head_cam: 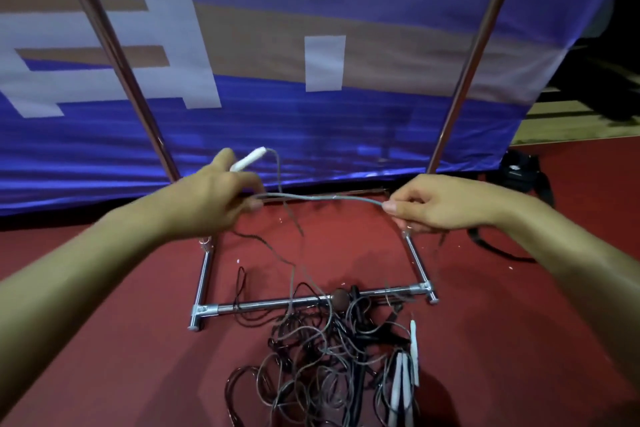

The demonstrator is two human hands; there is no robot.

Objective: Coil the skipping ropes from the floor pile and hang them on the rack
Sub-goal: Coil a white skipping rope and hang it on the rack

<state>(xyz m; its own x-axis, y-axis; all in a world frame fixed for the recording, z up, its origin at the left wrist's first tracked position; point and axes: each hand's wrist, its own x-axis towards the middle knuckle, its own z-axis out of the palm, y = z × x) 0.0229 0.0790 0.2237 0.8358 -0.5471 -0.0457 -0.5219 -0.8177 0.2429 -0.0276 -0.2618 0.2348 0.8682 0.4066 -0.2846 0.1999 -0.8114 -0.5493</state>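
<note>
Rope (322,198) stretched between hands above floor pile (322,357): left hand (211,198) gripping handle (247,159), right hand (440,204) pinching cord. Best gathered in even loops, kept taut, tail teased from tangle.

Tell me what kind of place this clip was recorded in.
Probably a sports hall or gym. The red floor looks like sports surfacing, a tangled pile of skipping ropes lies by a metal rack, and a large blue printed banner hangs behind it.
</note>
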